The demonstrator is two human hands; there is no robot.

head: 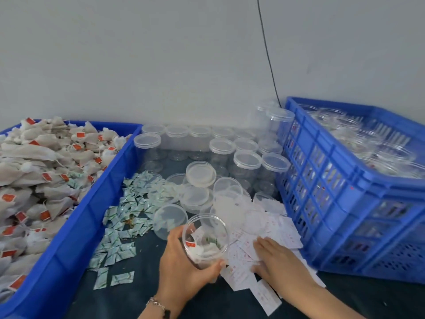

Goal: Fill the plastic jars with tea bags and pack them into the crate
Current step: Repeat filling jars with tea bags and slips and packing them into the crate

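Observation:
My left hand [181, 265] grips a clear plastic jar [205, 238] with no lid, tilted toward me; tea bags with a red tag lie inside it. My right hand [276, 259] rests flat, fingers straight, on a spread of white paper slips [243, 275] just right of the jar. A blue tub [76, 229] on the left is heaped with tea bags [34, 171]. The blue slatted crate [340, 180] on the right holds several filled jars [377, 146].
Several empty lidded jars [247, 162] stand along the wall between tub and crate. Loose lids [200, 173] and open jars lie in front of them. Small green-white sachets [124, 222] are scattered on the dark table. A black cable [268, 54] hangs down the wall.

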